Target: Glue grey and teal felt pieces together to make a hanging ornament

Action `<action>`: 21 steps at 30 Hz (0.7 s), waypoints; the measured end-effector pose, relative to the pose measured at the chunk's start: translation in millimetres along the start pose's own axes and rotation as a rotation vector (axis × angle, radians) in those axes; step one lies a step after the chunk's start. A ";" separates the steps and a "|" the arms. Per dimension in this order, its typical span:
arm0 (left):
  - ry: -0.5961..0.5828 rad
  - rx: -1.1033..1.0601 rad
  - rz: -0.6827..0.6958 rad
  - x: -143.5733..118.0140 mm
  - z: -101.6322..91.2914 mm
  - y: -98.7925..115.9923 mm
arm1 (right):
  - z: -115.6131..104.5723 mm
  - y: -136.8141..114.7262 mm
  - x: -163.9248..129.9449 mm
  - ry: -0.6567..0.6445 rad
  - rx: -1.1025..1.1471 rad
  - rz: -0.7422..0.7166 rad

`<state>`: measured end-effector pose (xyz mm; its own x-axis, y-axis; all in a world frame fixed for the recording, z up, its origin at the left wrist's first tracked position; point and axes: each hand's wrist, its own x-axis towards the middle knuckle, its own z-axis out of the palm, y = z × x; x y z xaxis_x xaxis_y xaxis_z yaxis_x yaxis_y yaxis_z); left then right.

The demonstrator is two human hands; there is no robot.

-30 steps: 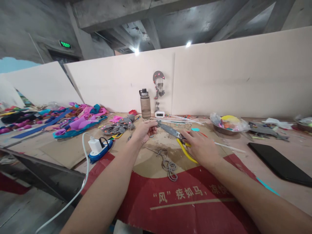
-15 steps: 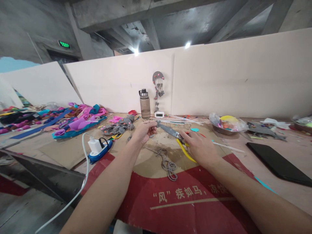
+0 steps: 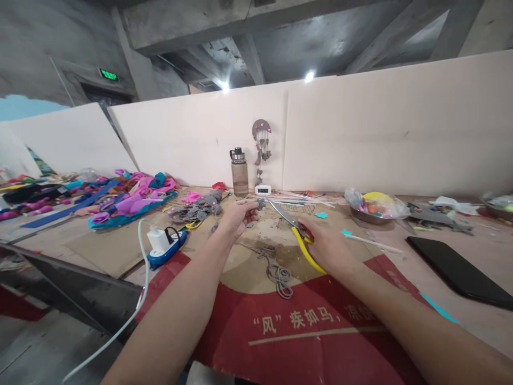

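Note:
My right hand [image 3: 329, 247] grips yellow-handled scissors [image 3: 295, 233] above the cardboard-covered table [image 3: 120, 251], their blades parted and pointing up and left. My left hand [image 3: 238, 216] pinches a small grey felt piece [image 3: 261, 203] just left of the blade tips. A grey cord [image 3: 276, 271] lies coiled on the cardboard below both hands.
A water bottle [image 3: 239, 171], a small white clock [image 3: 263, 189] and a hanging felt ornament [image 3: 261, 140] stand by the back wall. Grey felt bits [image 3: 191, 210], colourful fabric [image 3: 128, 197], a charger on a blue power strip [image 3: 163, 244], a metal bowl [image 3: 374, 206], a black tablet [image 3: 460, 271].
The scissor blades have come off the grey piece and swung right, now parted. My left hand keeps the piece in about the same place. The view shifted slightly.

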<state>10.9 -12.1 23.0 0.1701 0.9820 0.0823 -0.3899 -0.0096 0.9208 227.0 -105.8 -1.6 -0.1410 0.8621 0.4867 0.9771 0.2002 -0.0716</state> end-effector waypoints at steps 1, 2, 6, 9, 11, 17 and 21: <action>0.009 -0.004 -0.001 0.8 -0.6 -0.3 | 1.0 1.0 0.4 0.017 0.014 0.012; 0.016 -0.006 -0.003 1.6 -1.1 -0.6 | 1.4 1.7 0.6 0.033 0.016 0.018; 0.027 -0.015 -0.019 3.0 -2.1 -1.2 | -0.9 1.1 -0.1 0.055 -0.048 -0.017; 0.037 -0.029 -0.027 2.2 -1.3 -0.8 | -2.0 0.1 -1.3 0.074 -0.115 -0.072; 0.045 -0.033 -0.040 1.0 0.0 -0.2 | -1.8 0.0 -1.7 0.097 -0.153 -0.108; 0.063 -0.014 -0.072 -2.4 3.7 1.9 | -2.8 0.1 -1.5 0.098 -0.256 -0.136; 0.053 -0.009 -0.082 -2.8 4.4 2.4 | -5.4 -0.9 -1.6 0.060 -0.285 -0.128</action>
<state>13.4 -15.7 26.7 0.1538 0.9880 -0.0135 -0.3851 0.0725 0.9200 227.3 -109.9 2.4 -0.2645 0.8076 0.5270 0.9584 0.1597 0.2364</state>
